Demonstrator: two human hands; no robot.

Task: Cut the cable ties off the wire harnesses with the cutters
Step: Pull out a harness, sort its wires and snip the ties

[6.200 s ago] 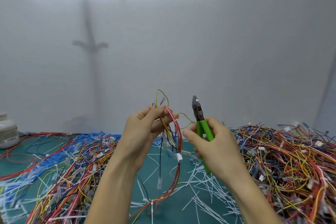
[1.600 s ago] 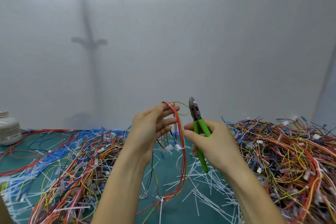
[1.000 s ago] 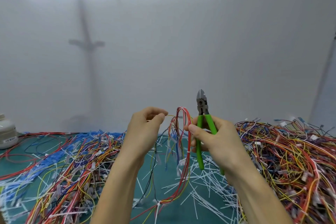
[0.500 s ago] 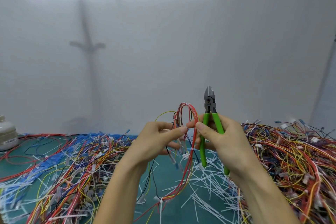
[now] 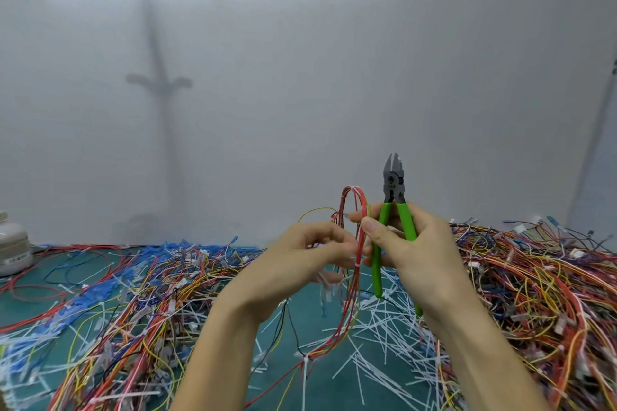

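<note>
Harness [image 5: 354,243], red-wire loop, held upright above bench [image 5: 330,392] between hands; white cable tie [image 5: 304,359] still on lower down. Right hand [image 5: 412,253] grips cutters [image 5: 394,183], blades up, thumb pinching loop; left hand [image 5: 297,264] blurred, grip unclear. Cut ties [image 5: 384,344] litter bench; large tangled heaps [image 5: 534,284] remain.

The left hand [image 5: 310,253] is blurred (fingers indistinct), the white jar [image 5: 11,243] edge-cropped.
</note>
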